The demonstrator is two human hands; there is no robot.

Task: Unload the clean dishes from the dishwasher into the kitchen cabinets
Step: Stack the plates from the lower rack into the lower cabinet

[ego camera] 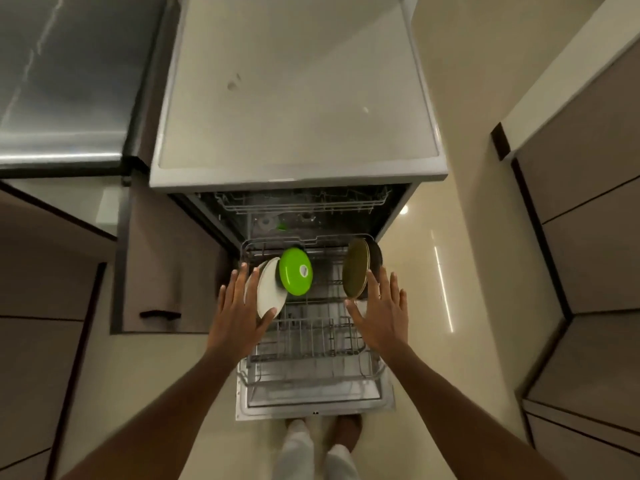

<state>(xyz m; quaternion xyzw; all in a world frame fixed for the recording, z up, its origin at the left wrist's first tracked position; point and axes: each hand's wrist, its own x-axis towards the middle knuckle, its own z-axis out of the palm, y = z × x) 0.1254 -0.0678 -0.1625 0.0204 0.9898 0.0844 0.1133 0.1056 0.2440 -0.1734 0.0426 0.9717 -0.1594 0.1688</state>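
The dishwasher stands open below me with its lower wire rack [311, 344] pulled out over the lowered door. On the rack's left stand two white plates [272, 289] on edge, with a bright green dish [296, 271] just behind them. On the right stand olive plates [355, 268] with a dark one behind. My left hand [239, 317] is spread flat, its thumb touching the lower edge of the white plates. My right hand [379, 313] is spread open beside the olive plates, fingers near their rim, holding nothing.
The dishwasher's pale top panel [294, 98] fills the upper middle. A steel surface [65, 71] lies at the upper left. Brown cabinet fronts [45, 306] flank the left, more drawers [588, 237] the right. My feet [322, 434] stand on the glossy cream floor.
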